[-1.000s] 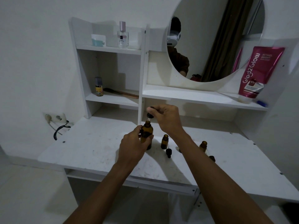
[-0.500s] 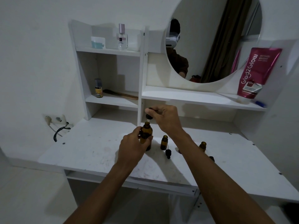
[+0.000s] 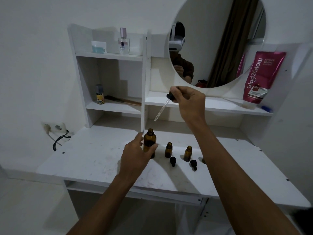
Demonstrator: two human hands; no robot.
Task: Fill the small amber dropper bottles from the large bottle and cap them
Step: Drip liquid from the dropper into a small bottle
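The large amber bottle stands uncapped on the white table, and my left hand grips its side. My right hand holds the large bottle's dropper by its black bulb, well above the bottle, with the glass tube tilted down to the left. To the right stand two small amber bottles, both open. A black dropper cap lies in front of the first, another dropper cap in front of the second. A third small object at my right forearm is mostly hidden.
White shelves rise behind the table, holding a perfume bottle, a small yellow-labelled bottle, a comb and a pink tube. A round mirror hangs above. A wall socket with a black cable sits at the left.
My right hand has pulled the dropper out of the large bottle and lifted it up to the right. The left hand keeps its hold on the bottle.
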